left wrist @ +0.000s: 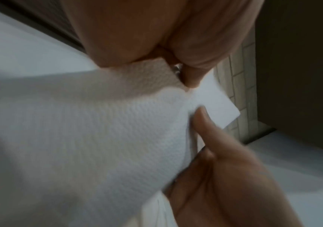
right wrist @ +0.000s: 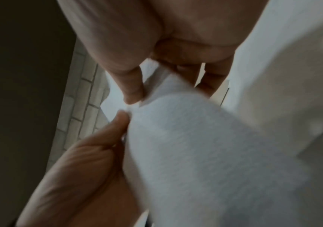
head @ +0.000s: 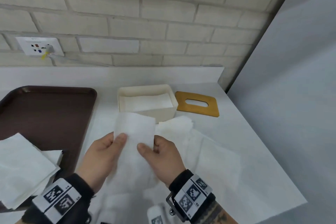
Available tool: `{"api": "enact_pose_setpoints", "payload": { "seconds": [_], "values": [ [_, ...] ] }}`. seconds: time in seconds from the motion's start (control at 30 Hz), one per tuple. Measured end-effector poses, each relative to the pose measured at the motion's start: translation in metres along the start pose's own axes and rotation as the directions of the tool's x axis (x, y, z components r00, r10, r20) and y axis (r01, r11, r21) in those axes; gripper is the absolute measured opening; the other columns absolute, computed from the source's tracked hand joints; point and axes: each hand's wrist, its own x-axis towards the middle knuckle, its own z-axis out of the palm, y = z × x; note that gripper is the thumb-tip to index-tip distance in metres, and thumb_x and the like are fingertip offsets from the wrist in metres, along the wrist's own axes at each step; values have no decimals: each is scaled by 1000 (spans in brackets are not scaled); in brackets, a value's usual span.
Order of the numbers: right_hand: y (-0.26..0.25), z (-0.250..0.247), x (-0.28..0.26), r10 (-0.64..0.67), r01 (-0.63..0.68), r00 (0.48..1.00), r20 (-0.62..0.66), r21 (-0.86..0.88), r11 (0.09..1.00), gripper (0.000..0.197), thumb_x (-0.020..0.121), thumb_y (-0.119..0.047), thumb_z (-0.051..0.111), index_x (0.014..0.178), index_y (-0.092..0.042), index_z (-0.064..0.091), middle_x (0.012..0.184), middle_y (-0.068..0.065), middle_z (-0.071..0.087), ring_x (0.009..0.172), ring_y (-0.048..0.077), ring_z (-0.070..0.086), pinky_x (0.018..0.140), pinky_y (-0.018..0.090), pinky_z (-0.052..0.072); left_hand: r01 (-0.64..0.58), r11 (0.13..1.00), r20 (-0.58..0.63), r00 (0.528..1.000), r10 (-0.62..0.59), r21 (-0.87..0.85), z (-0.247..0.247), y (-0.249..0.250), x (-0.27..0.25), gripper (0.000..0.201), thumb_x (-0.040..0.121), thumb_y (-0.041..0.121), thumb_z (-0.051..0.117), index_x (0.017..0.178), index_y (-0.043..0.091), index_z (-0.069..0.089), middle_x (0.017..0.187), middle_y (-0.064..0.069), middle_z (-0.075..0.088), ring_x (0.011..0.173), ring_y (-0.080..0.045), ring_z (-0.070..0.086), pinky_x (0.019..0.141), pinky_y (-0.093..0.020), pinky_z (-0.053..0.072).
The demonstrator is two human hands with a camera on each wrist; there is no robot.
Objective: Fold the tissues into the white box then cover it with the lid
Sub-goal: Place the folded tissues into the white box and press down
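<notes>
A folded tissue (head: pixel 135 129) is held above the tabletop (head: pixel 227 132), pinched at its lower corners by both hands. Left hand (head: pixel 101 152) grip: thumb over the tissue's front, fingers behind. Right hand (head: pixel 163 152) grip: same pinch at the other edge. The box (head: pixel 125 96) is seen at 12 o'clock of the tissue, open, with white tissue lying inside. The lid (head: pixel 197 103) lies flat just beside the box at its 3 o'clock. A loose tissue (head: pixel 174 127) is spread under the hands. A tray (head: pixel 45 111) at 9 o'clock carries a stack (head: pixel 23 165) of tissues.
</notes>
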Motion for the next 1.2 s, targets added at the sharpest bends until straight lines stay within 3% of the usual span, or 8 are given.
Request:
{"api": "enact_pose_setpoints", "payload": {
  "seconds": [0.07, 0.17, 0.3, 0.47, 0.57, 0.8, 1.0, 1.2],
  "values": [
    [6, -20, 2, 23, -23, 1000, -11, -29, 999, 2, 91, -24, 68, 91, -23, 70, 91, -2, 77, 86, 13, 72, 87, 35, 58, -1, 1000, -104, 995, 1, 1, -13, -6, 5, 31, 104, 30, 55, 99, 6, 74, 92, -15, 79, 82, -33, 75, 74, -38, 55],
    [15, -52, 23, 50, -71, 997, -67, -364, 929, 14, 95, -27, 62, 107, -29, 68, 103, -10, 72, 98, 7, 66, 92, 23, 49, 27, 994, -249, 967, -53, -105, -30, -5, 5, 29, 104, 32, 57, 98, 9, 73, 92, -16, 77, 69, -26, 70, 68, -35, 52],
    [18, -52, 54, 140, 16, 982, 128, -792, 610, 38, 95, -36, 59, 132, -26, 59, 131, -2, 61, 124, 18, 53, 106, 36, 44, 42, 999, -331, 943, -41, -4, -29, -2, -6, 30, 105, 30, 54, 90, 8, 68, 65, 2, 73, 47, -6, 63, 55, -30, 44],
    [24, -34, 65, 138, 192, 963, 232, -948, 253, 25, 96, -25, 56, 121, -20, 59, 120, 5, 59, 117, 27, 49, 99, 41, 43, 39, 998, -350, 936, -20, 47, -16, -2, -23, 33, 107, 27, 51, 89, 5, 67, 59, 4, 71, 43, -2, 62, 44, -22, 47],
    [29, -34, 66, 142, 169, 967, 213, -948, 269, 24, 95, -25, 55, 118, -18, 58, 118, 6, 61, 114, 27, 52, 97, 40, 45, 37, 999, -379, 925, -21, 35, -13, -3, -32, 32, 107, 26, 51, 92, 2, 66, 56, 6, 70, 43, -2, 62, 39, -15, 44],
    [22, -33, 67, 146, 142, 969, 199, -934, 327, 29, 95, -23, 52, 123, -18, 54, 121, 6, 58, 116, 28, 53, 98, 41, 46, 36, 999, -446, 895, -34, -3, -9, -10, -44, 33, 105, 32, 54, 103, 2, 70, 91, -13, 76, 69, -22, 68, 57, -30, 48],
    [-1, -59, 64, 13, 50, 996, 85, -695, 717, 22, 95, -23, 49, 112, -16, 62, 113, 1, 64, 106, 22, 59, 91, 32, 48, 35, 998, -465, 883, -54, -49, -10, -14, -49, 31, 105, 31, 55, 98, 8, 74, 104, -18, 75, 86, -34, 71, 71, -40, 54],
    [16, -121, 44, 121, -139, 990, -70, -399, 906, 10, 81, -17, 66, 84, -21, 57, 87, -6, 63, 85, 17, 61, 78, 30, 49, 54, 996, -423, 902, -82, -77, 3, -18, -42, 29, 104, 32, 56, 98, 11, 75, 92, -11, 79, 84, -33, 73, 76, -43, 56]
  ]
}}
